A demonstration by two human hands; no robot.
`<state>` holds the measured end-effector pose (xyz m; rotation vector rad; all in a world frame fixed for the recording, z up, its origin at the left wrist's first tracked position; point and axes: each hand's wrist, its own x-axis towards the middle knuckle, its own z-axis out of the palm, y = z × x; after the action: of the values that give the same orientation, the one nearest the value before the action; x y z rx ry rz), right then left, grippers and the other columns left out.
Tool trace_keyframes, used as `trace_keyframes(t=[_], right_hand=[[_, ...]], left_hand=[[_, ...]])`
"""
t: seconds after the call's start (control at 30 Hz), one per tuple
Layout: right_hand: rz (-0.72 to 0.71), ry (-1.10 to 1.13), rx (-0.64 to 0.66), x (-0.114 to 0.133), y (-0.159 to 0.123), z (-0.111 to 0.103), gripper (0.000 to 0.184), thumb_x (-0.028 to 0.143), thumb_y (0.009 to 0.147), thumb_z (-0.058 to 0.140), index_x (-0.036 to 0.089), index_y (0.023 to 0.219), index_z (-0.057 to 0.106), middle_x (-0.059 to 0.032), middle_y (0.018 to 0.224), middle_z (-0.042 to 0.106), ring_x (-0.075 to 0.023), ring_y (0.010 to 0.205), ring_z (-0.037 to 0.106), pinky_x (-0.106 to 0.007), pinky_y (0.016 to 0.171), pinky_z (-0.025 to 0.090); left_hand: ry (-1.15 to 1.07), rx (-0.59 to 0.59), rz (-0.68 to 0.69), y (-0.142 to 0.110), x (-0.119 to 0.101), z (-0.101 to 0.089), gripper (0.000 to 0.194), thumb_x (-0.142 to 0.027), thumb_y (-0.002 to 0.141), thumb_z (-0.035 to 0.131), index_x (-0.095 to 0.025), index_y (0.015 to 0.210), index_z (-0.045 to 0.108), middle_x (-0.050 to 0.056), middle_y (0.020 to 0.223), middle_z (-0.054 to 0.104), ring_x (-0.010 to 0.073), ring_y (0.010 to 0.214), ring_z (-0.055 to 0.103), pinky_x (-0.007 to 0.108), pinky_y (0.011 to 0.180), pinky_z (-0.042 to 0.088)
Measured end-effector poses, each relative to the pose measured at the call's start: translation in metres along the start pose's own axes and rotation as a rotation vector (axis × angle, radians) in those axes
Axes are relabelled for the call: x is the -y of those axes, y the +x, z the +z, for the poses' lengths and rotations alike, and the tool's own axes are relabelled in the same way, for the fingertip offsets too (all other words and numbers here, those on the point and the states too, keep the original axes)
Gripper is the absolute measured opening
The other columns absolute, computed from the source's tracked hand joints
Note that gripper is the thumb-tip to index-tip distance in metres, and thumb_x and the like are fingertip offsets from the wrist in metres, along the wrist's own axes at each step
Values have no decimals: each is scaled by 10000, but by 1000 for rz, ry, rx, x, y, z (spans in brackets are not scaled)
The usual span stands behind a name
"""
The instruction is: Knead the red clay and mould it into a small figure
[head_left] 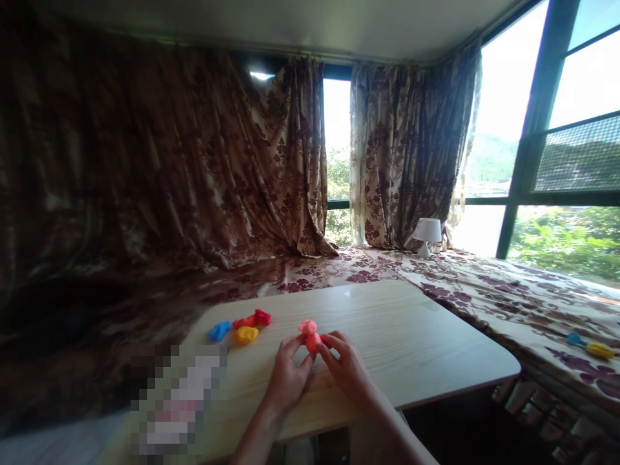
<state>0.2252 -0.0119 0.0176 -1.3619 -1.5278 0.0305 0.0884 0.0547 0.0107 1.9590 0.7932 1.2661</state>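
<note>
Both my hands rest on a light wooden table [411,349] and pinch a small pink lump of clay [310,334] between their fingertips. My left hand [287,378] grips it from the left, my right hand [346,368] from the right. The lump's top sticks up above my fingers. To the left on the table lie a blue clay piece [219,331], a red one [252,319] and a yellow one [246,334], all apart from my hands.
A blurred-out object [181,394] lies on the table's near left. A patterned cloth [508,290] covers the ledge behind, with a small white lamp [427,235] and a blue and yellow toy [591,345] at the right. Curtains [194,168] hang behind, and windows are at the right.
</note>
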Motion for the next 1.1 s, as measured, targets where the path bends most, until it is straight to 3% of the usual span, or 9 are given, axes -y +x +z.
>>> trace_keyframes(t=[0.5, 1.1], right_hand=[[-13, 44, 8, -4, 0, 2, 244, 317, 906, 463, 205, 943, 676, -44, 857, 644, -172, 814, 594, -256, 757, 456], [-22, 31, -7, -3, 0, 3, 237, 334, 899, 473, 216, 927, 677, -52, 872, 651, -183, 830, 610, -271, 772, 476]], left_hand=[[42, -30, 38, -1, 3, 3, 355, -193, 679, 628, -198, 1033, 650, 74, 1081, 629, 229, 1063, 562, 387, 988, 404], [15, -57, 24, -1, 2, 4, 351, -235, 678, 667, -192, 1025, 650, 74, 1039, 644, 232, 1014, 577, 386, 949, 433]])
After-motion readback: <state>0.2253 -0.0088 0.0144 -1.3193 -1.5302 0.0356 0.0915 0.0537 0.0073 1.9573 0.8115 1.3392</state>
